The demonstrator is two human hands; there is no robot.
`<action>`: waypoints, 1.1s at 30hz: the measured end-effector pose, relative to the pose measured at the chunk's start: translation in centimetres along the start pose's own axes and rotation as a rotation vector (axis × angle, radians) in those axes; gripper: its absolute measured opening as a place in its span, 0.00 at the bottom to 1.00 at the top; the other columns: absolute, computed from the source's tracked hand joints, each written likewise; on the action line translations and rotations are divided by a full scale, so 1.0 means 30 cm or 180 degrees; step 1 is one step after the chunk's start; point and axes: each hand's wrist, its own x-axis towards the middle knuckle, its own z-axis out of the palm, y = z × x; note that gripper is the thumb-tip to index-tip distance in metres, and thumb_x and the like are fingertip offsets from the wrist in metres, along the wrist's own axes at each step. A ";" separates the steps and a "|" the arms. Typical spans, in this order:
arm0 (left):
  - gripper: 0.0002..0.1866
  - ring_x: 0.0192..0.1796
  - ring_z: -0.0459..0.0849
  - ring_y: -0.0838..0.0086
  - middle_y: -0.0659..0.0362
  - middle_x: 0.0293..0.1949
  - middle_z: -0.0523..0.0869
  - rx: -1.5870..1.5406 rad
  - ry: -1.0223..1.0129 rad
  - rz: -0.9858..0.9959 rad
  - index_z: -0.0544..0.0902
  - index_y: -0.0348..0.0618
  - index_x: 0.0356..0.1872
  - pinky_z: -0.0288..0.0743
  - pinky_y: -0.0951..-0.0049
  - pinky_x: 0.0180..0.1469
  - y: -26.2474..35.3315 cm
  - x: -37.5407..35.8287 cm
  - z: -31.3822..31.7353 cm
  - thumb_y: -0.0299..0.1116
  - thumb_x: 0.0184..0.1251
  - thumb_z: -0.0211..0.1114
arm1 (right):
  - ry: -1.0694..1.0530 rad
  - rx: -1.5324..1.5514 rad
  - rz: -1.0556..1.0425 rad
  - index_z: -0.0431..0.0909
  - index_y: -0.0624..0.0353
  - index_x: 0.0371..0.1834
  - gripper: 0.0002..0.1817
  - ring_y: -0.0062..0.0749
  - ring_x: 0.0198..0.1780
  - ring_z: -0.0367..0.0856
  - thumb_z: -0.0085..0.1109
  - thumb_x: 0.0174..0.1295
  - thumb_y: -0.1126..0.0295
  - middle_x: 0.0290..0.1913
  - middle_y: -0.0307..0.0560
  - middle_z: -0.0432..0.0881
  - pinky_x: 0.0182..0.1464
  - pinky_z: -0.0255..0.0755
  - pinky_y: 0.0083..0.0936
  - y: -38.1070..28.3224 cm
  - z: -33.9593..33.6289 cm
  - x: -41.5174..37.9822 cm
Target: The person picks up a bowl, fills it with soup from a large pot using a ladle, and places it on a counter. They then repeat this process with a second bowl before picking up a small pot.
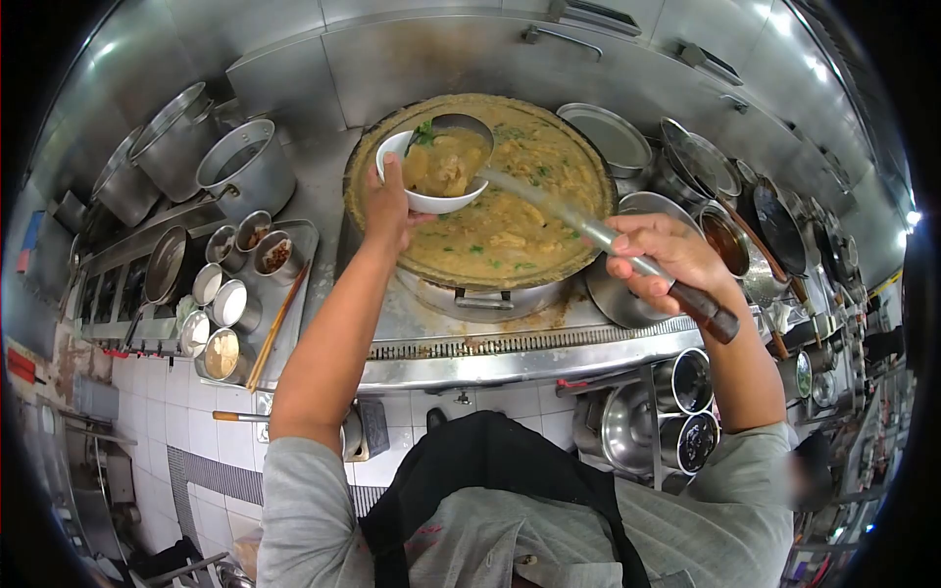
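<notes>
Bowl (446, 205), just one, is clamped over one pot (534, 296) by left grip (388, 209), one ladle (564, 217) by right grip (668, 257).

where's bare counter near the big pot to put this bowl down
Roomiest: the steel counter between the big pot and the grey metal pot to its left. A narrow, stained strip lies between the big pot and the slotted grate. Crowded: the left tray, with metal cups, and the right side, packed with pans.

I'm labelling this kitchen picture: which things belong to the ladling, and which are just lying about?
In use:
- left hand, holding white bowl
- right hand, holding ladle
- large pot of stew

Seemingly aside:
- wooden sticks
- metal cups
- frying pan
</notes>
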 end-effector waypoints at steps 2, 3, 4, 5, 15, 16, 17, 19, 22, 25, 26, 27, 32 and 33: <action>0.43 0.52 0.89 0.48 0.39 0.66 0.73 0.0005 -0.0026 0.0011 0.51 0.48 0.78 0.91 0.53 0.42 0.012 -0.017 -0.010 0.66 0.76 0.52 | 0.0123 -0.0529 0.0056 0.74 0.66 0.41 0.07 0.16 0.16 0.71 0.52 0.72 0.72 0.29 0.40 0.76 0.11 0.68 0.18 0.008 0.022 0.009; 0.42 0.51 0.89 0.48 0.40 0.66 0.73 -0.0012 -0.0046 0.0012 0.52 0.47 0.77 0.91 0.53 0.42 0.015 -0.023 -0.014 0.66 0.77 0.52 | 0.0188 -0.0792 0.0084 0.74 0.65 0.39 0.06 0.16 0.15 0.71 0.52 0.72 0.72 0.28 0.40 0.75 0.11 0.67 0.18 0.012 0.037 0.012; 0.41 0.51 0.89 0.49 0.40 0.65 0.74 -0.0032 -0.0067 0.0018 0.53 0.47 0.77 0.91 0.54 0.42 0.016 -0.026 -0.018 0.65 0.78 0.51 | 0.0294 -0.0887 0.0118 0.76 0.64 0.45 0.07 0.15 0.16 0.71 0.52 0.71 0.73 0.28 0.38 0.75 0.13 0.68 0.18 0.007 0.065 0.007; 0.40 0.51 0.89 0.49 0.41 0.65 0.74 -0.0035 -0.0029 0.0022 0.54 0.47 0.76 0.91 0.54 0.41 0.015 -0.027 -0.024 0.64 0.78 0.51 | 0.0332 -0.1090 0.0056 0.76 0.65 0.47 0.08 0.15 0.16 0.71 0.51 0.71 0.73 0.28 0.37 0.74 0.13 0.68 0.18 0.017 0.072 0.006; 0.34 0.51 0.90 0.57 0.46 0.61 0.80 -0.0106 -0.0090 0.0053 0.60 0.48 0.75 0.92 0.59 0.42 0.003 -0.023 -0.097 0.60 0.81 0.49 | 0.0695 -0.1617 -0.0461 0.72 0.70 0.67 0.22 0.16 0.16 0.70 0.51 0.70 0.76 0.30 0.39 0.75 0.14 0.69 0.19 0.062 0.032 0.001; 0.33 0.51 0.90 0.58 0.46 0.61 0.80 -0.0100 -0.0083 0.0057 0.61 0.48 0.75 0.92 0.59 0.42 0.004 -0.026 -0.099 0.60 0.81 0.49 | 0.0715 -0.1354 -0.0490 0.71 0.70 0.67 0.22 0.16 0.16 0.70 0.51 0.70 0.75 0.30 0.39 0.75 0.14 0.69 0.19 0.051 0.024 0.003; 0.33 0.52 0.90 0.58 0.46 0.62 0.80 -0.0058 -0.0095 0.0054 0.61 0.48 0.75 0.92 0.59 0.42 0.003 -0.026 -0.104 0.60 0.81 0.49 | 0.0734 -0.1093 -0.0518 0.71 0.71 0.66 0.22 0.16 0.16 0.70 0.51 0.70 0.75 0.30 0.39 0.75 0.14 0.69 0.19 0.038 0.013 0.005; 0.33 0.53 0.90 0.58 0.47 0.62 0.80 0.0023 -0.0116 0.0057 0.61 0.48 0.75 0.92 0.58 0.42 -0.002 -0.018 -0.118 0.59 0.81 0.49 | 0.0768 -0.0809 -0.0469 0.73 0.72 0.61 0.19 0.17 0.15 0.70 0.52 0.70 0.74 0.30 0.39 0.76 0.14 0.69 0.19 0.006 -0.025 0.015; 0.32 0.54 0.89 0.58 0.48 0.62 0.80 -0.0169 -0.0282 0.0035 0.62 0.47 0.74 0.92 0.57 0.44 -0.013 -0.002 -0.157 0.59 0.82 0.48 | 0.0791 -0.1376 -0.0446 0.76 0.68 0.52 0.13 0.16 0.14 0.69 0.54 0.69 0.71 0.25 0.38 0.74 0.15 0.69 0.20 -0.032 -0.124 0.090; 0.32 0.58 0.88 0.57 0.48 0.63 0.81 -0.0285 -0.0295 -0.0227 0.65 0.45 0.73 0.92 0.52 0.46 0.053 -0.048 -0.170 0.60 0.84 0.43 | 0.0918 -0.2738 -0.0509 0.78 0.68 0.56 0.16 0.30 0.21 0.80 0.53 0.68 0.72 0.28 0.47 0.81 0.20 0.75 0.28 -0.033 -0.170 0.199; 0.34 0.57 0.88 0.56 0.47 0.62 0.82 -0.0241 -0.0175 -0.0197 0.68 0.42 0.72 0.92 0.51 0.47 0.091 -0.086 -0.157 0.60 0.84 0.42 | 0.0972 -0.3520 -0.1037 0.77 0.68 0.54 0.16 0.39 0.25 0.82 0.53 0.67 0.72 0.29 0.52 0.82 0.26 0.77 0.33 -0.011 -0.227 0.265; 0.34 0.57 0.88 0.56 0.47 0.63 0.82 -0.0215 -0.0181 -0.0237 0.68 0.41 0.72 0.91 0.51 0.47 0.116 -0.109 -0.159 0.60 0.83 0.43 | 0.1004 -0.4297 -0.1576 0.77 0.69 0.53 0.15 0.48 0.29 0.84 0.54 0.66 0.72 0.30 0.58 0.83 0.32 0.78 0.38 0.021 -0.298 0.350; 0.35 0.59 0.87 0.55 0.46 0.64 0.81 -0.0161 -0.0140 -0.0377 0.67 0.41 0.73 0.91 0.49 0.47 0.166 -0.144 -0.232 0.61 0.83 0.43 | 0.1401 -0.5234 -0.0739 0.81 0.69 0.45 0.13 0.65 0.50 0.84 0.55 0.64 0.70 0.40 0.72 0.84 0.52 0.76 0.51 0.015 -0.249 0.495; 0.35 0.59 0.87 0.55 0.46 0.64 0.81 -0.0173 -0.0102 -0.0380 0.67 0.41 0.73 0.91 0.49 0.47 0.169 -0.152 -0.251 0.61 0.83 0.43 | 0.1299 -0.5376 -0.0706 0.81 0.69 0.44 0.13 0.64 0.50 0.85 0.55 0.64 0.70 0.39 0.71 0.85 0.52 0.77 0.51 0.031 -0.276 0.548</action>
